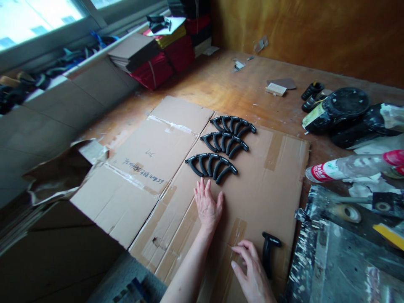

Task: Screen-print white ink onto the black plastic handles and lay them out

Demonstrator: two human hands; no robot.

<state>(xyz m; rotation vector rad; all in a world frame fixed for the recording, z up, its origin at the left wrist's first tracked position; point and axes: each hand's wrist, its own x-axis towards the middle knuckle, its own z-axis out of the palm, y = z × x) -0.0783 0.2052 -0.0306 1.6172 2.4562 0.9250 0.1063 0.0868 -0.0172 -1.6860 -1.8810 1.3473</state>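
My left hand (208, 206) lies with its fingers spread on a flattened cardboard sheet (252, 185), just below the nearest row of black curved handles (210, 165). Two more rows of the same handles, a middle row (224, 142) and a far row (233, 125), fan out behind it. Each handle has a short crosspiece with pale lettering. A single black handle (267, 254) lies apart at the lower right. Beside it, on its left, my right hand (251, 269) hovers with fingers bent and apart, and I see nothing in it.
At the right lie a plastic bottle (347, 166), a dark lidded tub (347, 103) and a paint-smeared metal machine (341, 252) with a tape roll. Red bundles (158, 67) and stacked boards (135, 48) stand by the window. A torn paper bag (59, 168) is at the left.
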